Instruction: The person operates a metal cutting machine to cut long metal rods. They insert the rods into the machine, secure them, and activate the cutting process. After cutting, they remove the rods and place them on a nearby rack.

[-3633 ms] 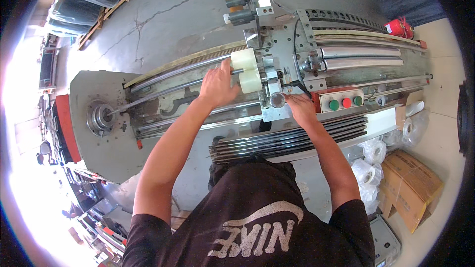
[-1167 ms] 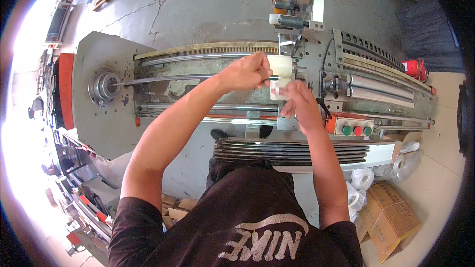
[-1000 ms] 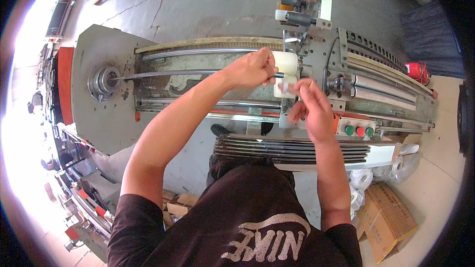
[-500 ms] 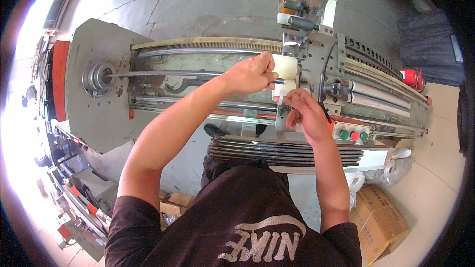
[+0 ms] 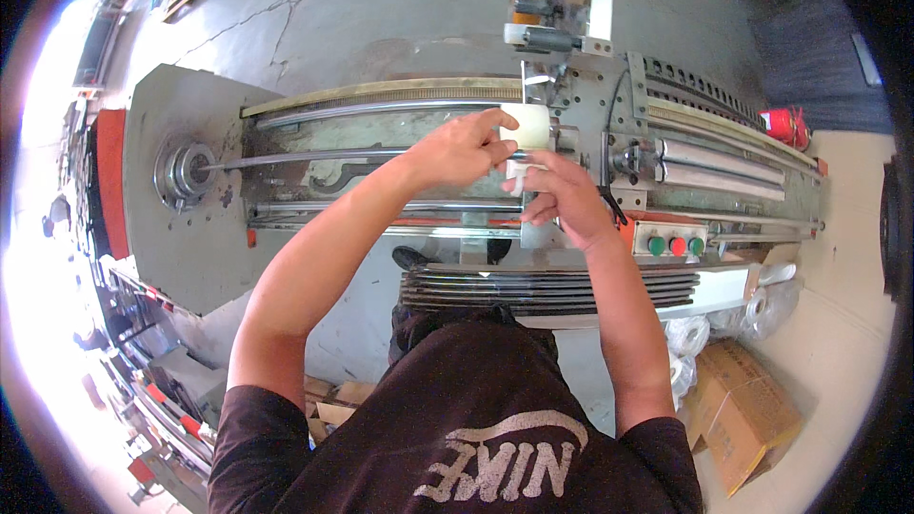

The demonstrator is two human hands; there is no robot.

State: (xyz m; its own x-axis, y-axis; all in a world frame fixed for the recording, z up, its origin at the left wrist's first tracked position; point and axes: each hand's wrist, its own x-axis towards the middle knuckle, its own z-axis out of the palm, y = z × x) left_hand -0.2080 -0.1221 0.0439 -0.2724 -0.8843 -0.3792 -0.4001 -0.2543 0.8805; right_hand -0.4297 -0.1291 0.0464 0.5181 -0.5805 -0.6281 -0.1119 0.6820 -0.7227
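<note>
My left hand [image 5: 466, 145] lies over a long metal rod [image 5: 314, 156], its fingers curled where the rod meets a cream-white roller [image 5: 528, 126]. Its index fingertip rests on the roller's left end, and the thumb lies along the rod. Just to the right, my right hand [image 5: 568, 195] reaches up below the roller with bent fingers. Between its fingertips hangs a small white strip [image 5: 518, 181], whose far end is hidden. Both hands are close together at the machine's carriage [image 5: 592, 100].
A grey headstock with a round chuck [image 5: 187, 173] stands left. Guide rails [image 5: 381, 205] run across the machine. A control box with green and red buttons [image 5: 676, 246] sits right of my right forearm. Several dark bars [image 5: 552, 287] lie before me. A cardboard box [image 5: 747, 414] stands lower right.
The view has shifted slightly. My left index finger has stretched out onto the roller, opening a gap from the thumb. My right hand has moved up closer to the left one.
</note>
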